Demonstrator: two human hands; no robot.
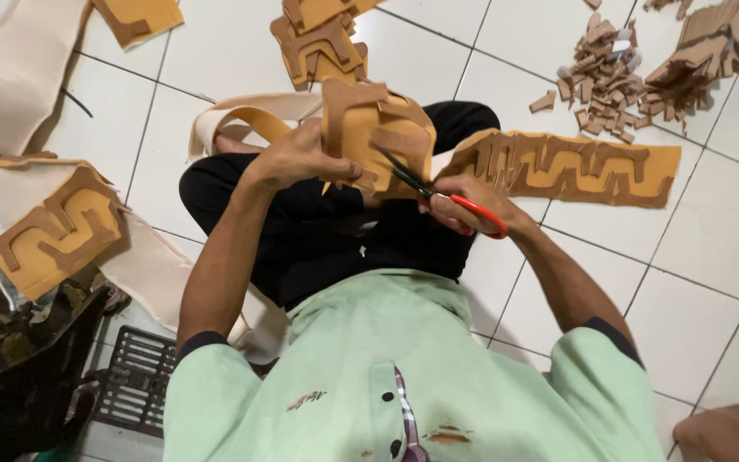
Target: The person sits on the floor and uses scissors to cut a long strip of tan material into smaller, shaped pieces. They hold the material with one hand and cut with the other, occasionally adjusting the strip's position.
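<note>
Person sits cross-legged on the tiled floor (712,248), seen from above. Left hand (301,158) is closed round a tan foam piece (375,128) w/ darker brown edging, fingers clamped on its left side, holding it up in front of the chest, prob. so the edge faces the blades. Right hand (464,204) is curled thru the red handles of the scissors (438,195); the black blades point up-left and touch the foam's lower right edge, slightly parted.

A long strip of the same foam (570,167) runs off to the right from near the right hand, resting on the floor, apparently trailing from the work. Small brown offcuts (596,81) are heaped top right, away from the lap, beside a stack of cut shapes (712,51). More cut shapes (318,43) lie straight ahead, another piece (62,227) to the left on cream sheet material (10,73). A dark metal grate (134,381) sits at lower left. Another person's hand (720,432) shows bottom right corner, resting, touching nothing I can make out.
</note>
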